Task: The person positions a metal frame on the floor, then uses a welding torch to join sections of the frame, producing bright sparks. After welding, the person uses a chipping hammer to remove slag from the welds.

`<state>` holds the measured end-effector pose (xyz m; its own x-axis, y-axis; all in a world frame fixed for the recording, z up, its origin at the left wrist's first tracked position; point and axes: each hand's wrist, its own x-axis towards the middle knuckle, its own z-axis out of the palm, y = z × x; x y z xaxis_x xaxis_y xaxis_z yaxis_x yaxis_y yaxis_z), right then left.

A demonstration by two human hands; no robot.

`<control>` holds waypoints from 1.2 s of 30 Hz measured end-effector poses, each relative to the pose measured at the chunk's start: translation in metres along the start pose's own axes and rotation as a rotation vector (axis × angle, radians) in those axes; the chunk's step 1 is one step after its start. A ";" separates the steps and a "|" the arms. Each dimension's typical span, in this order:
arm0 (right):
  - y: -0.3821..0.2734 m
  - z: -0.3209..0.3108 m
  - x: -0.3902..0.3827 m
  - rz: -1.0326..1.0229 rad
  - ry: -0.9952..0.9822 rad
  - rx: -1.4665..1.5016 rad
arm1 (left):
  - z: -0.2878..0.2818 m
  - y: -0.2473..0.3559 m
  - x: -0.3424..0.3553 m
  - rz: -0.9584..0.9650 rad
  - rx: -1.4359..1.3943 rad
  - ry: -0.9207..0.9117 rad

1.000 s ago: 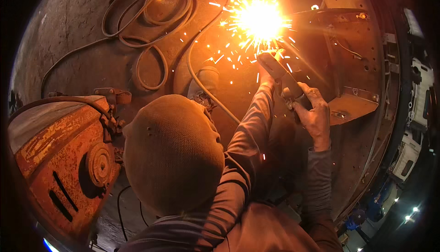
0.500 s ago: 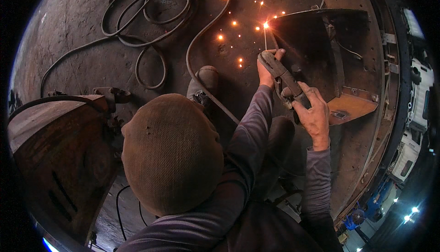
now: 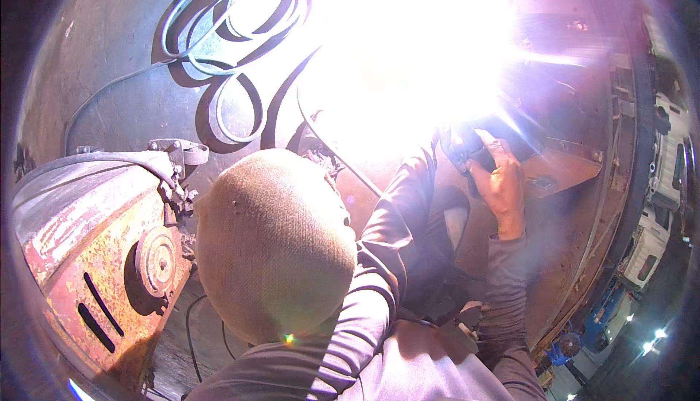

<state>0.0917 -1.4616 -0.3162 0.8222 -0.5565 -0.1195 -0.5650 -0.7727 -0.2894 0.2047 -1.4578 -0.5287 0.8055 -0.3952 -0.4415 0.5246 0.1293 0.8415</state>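
A huge white welding glare covers the top centre. My right hand is closed round the dark welding electrode holder, thumb and fingers on its back end. Of the holder only this end shows; its front and the electrode are lost in the light. My left sleeve crosses from the bottom toward the glare, and its hand is washed out, fingers unseen. Beyond my right hand, a rusty steel plate juts from the steelwork at the right.
Coiled cable lies on the floor at upper left. A worn red-and-yellow metal housing stands at left. A rounded, coarse brown fabric shape bulges beside my left arm. White vehicles and bright lamps show far right.
Scattered orange sparks have given way to a blinding white arc, which hides my left hand and the electrode. Hard shadows now fall behind the cable. My right hand has kept its place.
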 end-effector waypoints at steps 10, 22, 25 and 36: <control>-0.008 -0.002 -0.001 0.060 -0.020 0.115 | 0.002 -0.006 0.002 -0.025 -0.006 -0.001; -0.008 -0.004 -0.001 0.064 -0.068 0.205 | 0.009 -0.014 0.013 -0.080 -0.001 0.019; -0.011 -0.006 0.000 0.066 -0.063 0.190 | 0.011 -0.018 0.021 -0.088 0.009 0.032; -0.005 -0.005 0.001 0.109 -0.081 0.145 | 0.003 0.013 0.007 -0.028 -0.011 0.017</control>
<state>0.0948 -1.4599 -0.3106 0.7631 -0.6035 -0.2314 -0.6397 -0.6540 -0.4038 0.2158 -1.4615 -0.5199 0.7953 -0.3830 -0.4700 0.5497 0.1283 0.8255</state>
